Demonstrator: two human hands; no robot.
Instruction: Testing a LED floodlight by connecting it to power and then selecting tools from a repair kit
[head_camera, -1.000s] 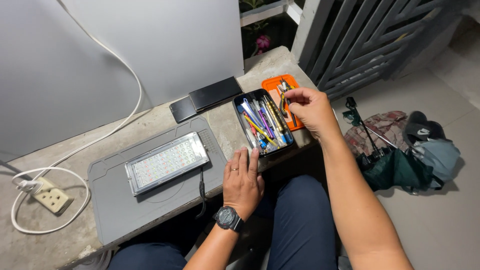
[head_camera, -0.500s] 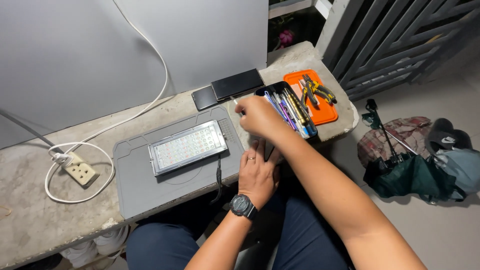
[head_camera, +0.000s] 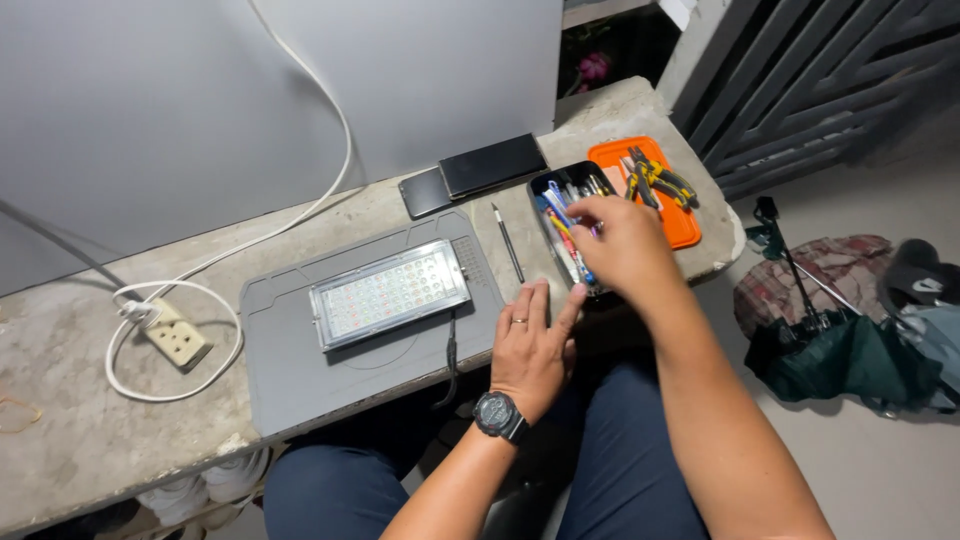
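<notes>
Rough concrete bench (head_camera: 90, 450) runs along a plain white wall (head_camera: 200, 90), stained and chipped at the front edge. Grey work mat (head_camera: 290, 370) lies on it w/ an LED floodlight panel (head_camera: 388, 293) in the middle, lens up, its cable dropping over the edge. Left of the mat: white power strip (head_camera: 175, 337) w/ cord looped around it and running up the wall. Behind the mat, a dark flat case (head_camera: 480, 172); beside the mat, a thin screwdriver (head_camera: 508, 243) lying alone.

Left hand (head_camera: 535, 345) rests flat on the bench edge, fingers together and straight, watch on wrist.

Right hand (head_camera: 620, 245) is over the black tool tray (head_camera: 552, 190), fingers curled down into the coloured tools; can't tell if they're clamped on one.

Orange tray (head_camera: 680, 225) w/ pliers (head_camera: 655, 180) sits just right of it, near the bench end.

Floor at right: bags, cloth, a tripod (head_camera: 790, 265).
</notes>
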